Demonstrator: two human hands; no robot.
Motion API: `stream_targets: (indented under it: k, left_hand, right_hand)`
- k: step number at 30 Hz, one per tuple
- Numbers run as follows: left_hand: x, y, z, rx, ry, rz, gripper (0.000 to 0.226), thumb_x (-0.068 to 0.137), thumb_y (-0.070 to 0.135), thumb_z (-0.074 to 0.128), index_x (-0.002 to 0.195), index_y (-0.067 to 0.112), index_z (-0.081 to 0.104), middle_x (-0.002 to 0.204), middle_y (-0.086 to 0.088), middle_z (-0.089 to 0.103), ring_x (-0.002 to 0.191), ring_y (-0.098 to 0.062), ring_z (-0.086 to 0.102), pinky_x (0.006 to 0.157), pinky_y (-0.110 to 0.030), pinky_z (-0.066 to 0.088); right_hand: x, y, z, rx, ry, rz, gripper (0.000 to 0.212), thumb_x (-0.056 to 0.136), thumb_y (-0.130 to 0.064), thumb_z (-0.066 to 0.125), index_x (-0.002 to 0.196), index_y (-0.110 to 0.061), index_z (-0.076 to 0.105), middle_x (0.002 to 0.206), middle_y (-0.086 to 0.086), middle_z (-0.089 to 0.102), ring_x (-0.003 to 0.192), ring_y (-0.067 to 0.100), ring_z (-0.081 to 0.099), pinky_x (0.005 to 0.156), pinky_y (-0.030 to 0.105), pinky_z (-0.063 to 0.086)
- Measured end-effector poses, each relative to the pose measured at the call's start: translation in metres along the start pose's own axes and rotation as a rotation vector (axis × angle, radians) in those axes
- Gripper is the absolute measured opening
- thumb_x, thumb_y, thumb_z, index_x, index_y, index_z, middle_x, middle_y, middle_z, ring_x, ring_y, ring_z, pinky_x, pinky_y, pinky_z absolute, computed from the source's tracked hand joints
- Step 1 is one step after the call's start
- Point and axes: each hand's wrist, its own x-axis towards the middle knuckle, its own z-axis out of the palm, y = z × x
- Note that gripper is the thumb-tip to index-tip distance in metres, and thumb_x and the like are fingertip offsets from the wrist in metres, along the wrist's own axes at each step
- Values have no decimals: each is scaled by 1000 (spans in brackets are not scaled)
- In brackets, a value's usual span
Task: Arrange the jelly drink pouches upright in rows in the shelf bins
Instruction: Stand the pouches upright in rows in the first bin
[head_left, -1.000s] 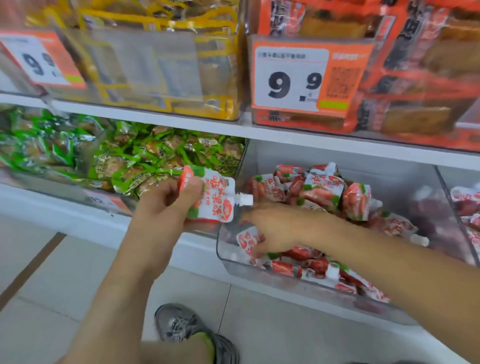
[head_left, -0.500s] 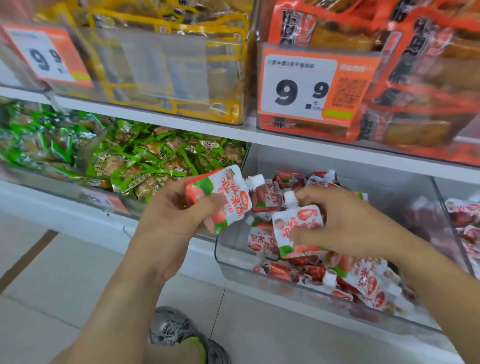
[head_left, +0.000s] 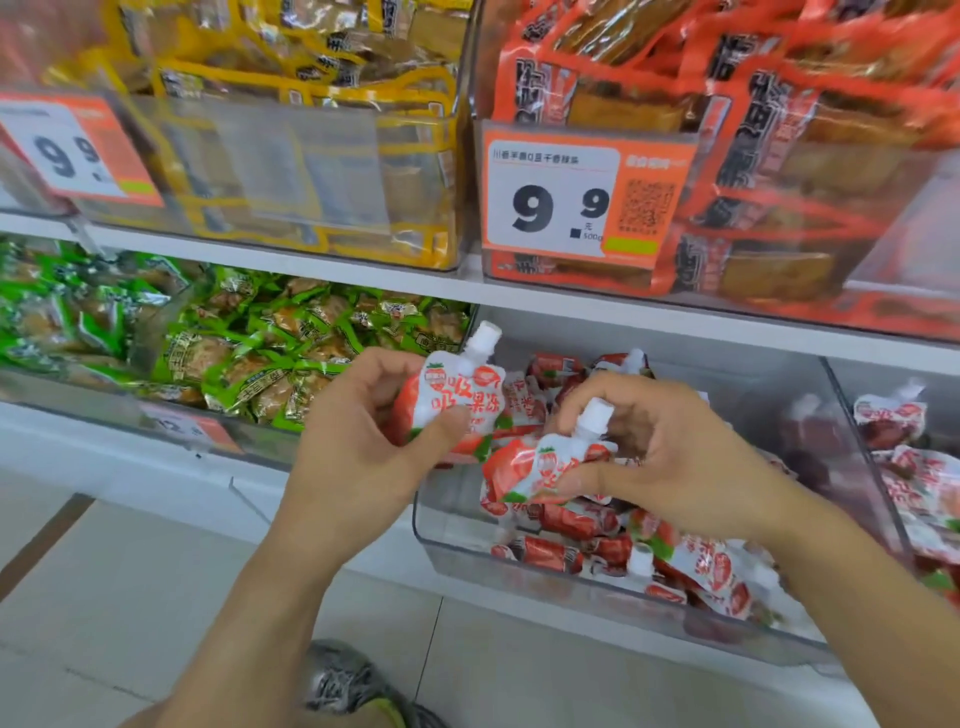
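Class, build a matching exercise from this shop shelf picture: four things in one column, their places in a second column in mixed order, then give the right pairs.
Things
1. left hand
2. right hand
3. green packs
4. price tag

Places
A. on the bin of orange packs
B. holds a pouch, spout up, over the clear bin
C. in the bin left of the pouches
D. holds the higher pouch at the bin's left edge

Pairs: 1-D, 2-B, 3-C, 4-A
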Motion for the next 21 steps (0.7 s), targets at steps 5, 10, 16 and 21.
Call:
stream_targets:
  k: [5, 10, 16, 21]
  left_hand:
    - [-5, -2, 1, 17, -228, -43, 55, 69, 31, 84, 113, 16, 56, 99, -3, 74, 91, -19, 71, 76, -39, 58]
    - [-2, 3, -13, 162, -239, -8, 55, 61, 28, 90, 110, 19, 68, 96, 3, 75, 87, -17, 72, 75, -36, 59]
    - [-3, 2, -36, 139, -122, -7, 36, 58, 25, 81, 92, 15, 73, 84, 1, 76, 78, -19, 74, 67, -37, 61]
    - [-3, -3, -37, 156, -60, -13, 36, 59, 30, 80, 92, 18, 73, 83, 4, 76, 77, -17, 74, 66, -32, 60]
  right_hand:
    - [15, -1, 13, 50, 13, -71, 28, 72, -16, 84, 94, -16, 67, 93, -4, 68, 93, 15, 67, 86, 30, 54]
    - [29, 11, 30, -16, 128, -97, 43, 61, -44, 88, 97, -28, 68, 88, -4, 63, 84, 19, 64, 77, 38, 54]
    - [42, 36, 19, -203, -108, 97, 33, 77, -40, 80, 103, -23, 68, 92, -7, 72, 86, 11, 69, 83, 41, 57]
    - [59, 40, 51, -675, -732, 148, 44, 91, -40, 64, 131, -21, 60, 115, -9, 66, 94, 4, 58, 81, 20, 47]
